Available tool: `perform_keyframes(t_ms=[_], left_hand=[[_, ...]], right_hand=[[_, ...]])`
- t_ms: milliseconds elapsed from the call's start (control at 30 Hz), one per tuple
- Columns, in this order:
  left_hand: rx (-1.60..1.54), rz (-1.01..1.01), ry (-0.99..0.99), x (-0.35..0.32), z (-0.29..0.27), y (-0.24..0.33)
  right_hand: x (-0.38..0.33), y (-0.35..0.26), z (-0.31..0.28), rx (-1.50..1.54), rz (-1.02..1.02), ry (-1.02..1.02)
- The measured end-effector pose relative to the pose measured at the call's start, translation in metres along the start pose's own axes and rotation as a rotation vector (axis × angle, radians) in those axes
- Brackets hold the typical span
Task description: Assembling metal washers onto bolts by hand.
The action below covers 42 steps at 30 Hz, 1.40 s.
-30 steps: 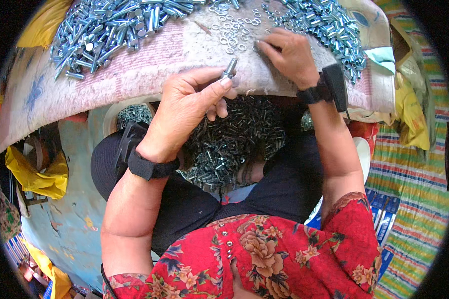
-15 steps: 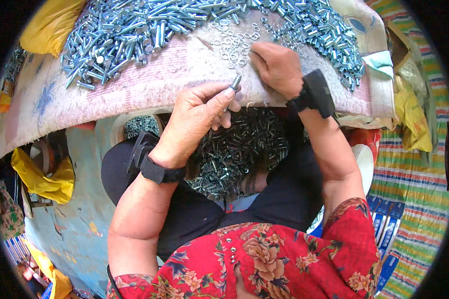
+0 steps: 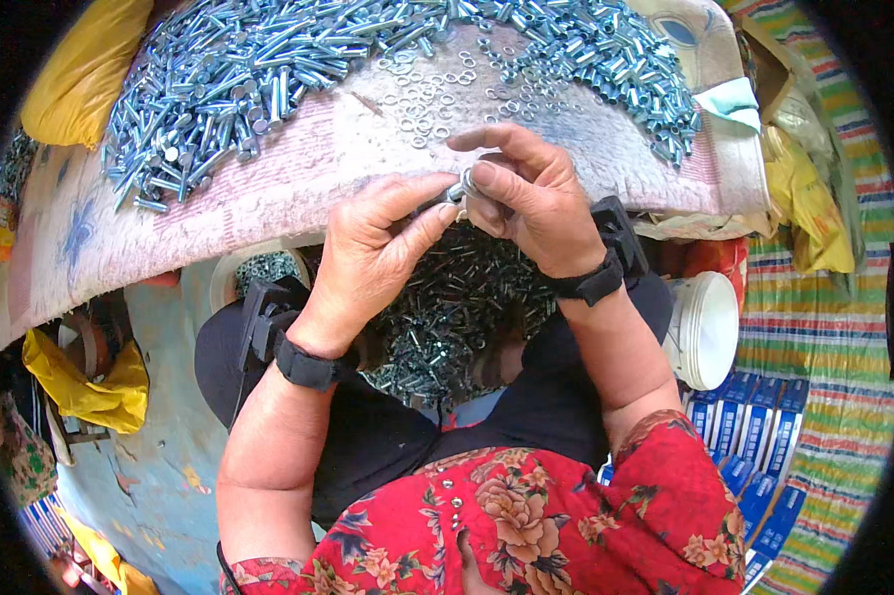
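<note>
A small metal bolt [image 3: 454,193] is pinched between the thumb and fingers of my left hand [image 3: 362,248]. My right hand [image 3: 546,208] meets it over the table's near edge, its thumb and fingers closed on a ring-shaped washer [image 3: 468,179] at the bolt's end. Whether the washer is around the bolt or only touching it, I cannot tell. Beyond my hands, loose washers [image 3: 432,104] lie scattered on the cloth. A large heap of silver bolts [image 3: 238,94] spreads to the left, and short metal sleeves [image 3: 620,55] are piled to the right.
The cloth-covered table [image 3: 229,203] curves across in front of me. Between my knees sits a mass of metal fasteners [image 3: 447,317]. White buckets [image 3: 707,332] flank my legs, blue boxes [image 3: 759,421] stand at right, and yellow sacks [image 3: 90,382] hang at left.
My right hand has come away from the loose washers, toward me and left, bringing a washer to the bolt. My left hand has turned the bolt toward it. The view has shifted slightly.
</note>
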State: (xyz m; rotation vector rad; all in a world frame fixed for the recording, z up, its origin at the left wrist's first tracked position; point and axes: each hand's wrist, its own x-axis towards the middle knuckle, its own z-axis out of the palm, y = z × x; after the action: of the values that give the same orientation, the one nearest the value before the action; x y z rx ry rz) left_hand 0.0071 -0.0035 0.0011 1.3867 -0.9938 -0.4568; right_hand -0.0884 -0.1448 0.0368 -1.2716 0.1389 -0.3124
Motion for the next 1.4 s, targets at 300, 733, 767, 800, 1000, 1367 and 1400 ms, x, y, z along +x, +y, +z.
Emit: perform_keyframes(t_ms=[300,733,767,800,1000,1367,1400], left_hand=[[-0.371,-0.305,0.046,-0.003,0.003,0.004],[0.314,0.177,0.323,0.006,-0.01,0.004],[0.353,0.196,0.332,0.006,-0.011,0.004],[0.352,0.198,0.332,0.005,-0.011,0.004],[-0.031,-0.107,0.136,-0.001,-0.014,0.011],[-0.107,-0.145,0.035,0.003,-0.017,0.012],[-0.107,-0.145,0.035,0.003,-0.015,0.009]], right_hand=[[-0.004,0.005,0.017,-0.745,-0.405,0.199],[0.029,0.007,0.026,-0.304,-0.14,0.105],[0.029,0.008,0.026,-0.323,-0.151,0.084],[0.028,0.008,0.025,-0.342,-0.162,0.064],[0.023,-0.005,0.022,-0.215,-0.049,-0.017],[0.023,-0.023,0.003,-0.483,0.025,-0.178],[0.022,-0.019,0.005,-0.543,-0.083,-0.142]])
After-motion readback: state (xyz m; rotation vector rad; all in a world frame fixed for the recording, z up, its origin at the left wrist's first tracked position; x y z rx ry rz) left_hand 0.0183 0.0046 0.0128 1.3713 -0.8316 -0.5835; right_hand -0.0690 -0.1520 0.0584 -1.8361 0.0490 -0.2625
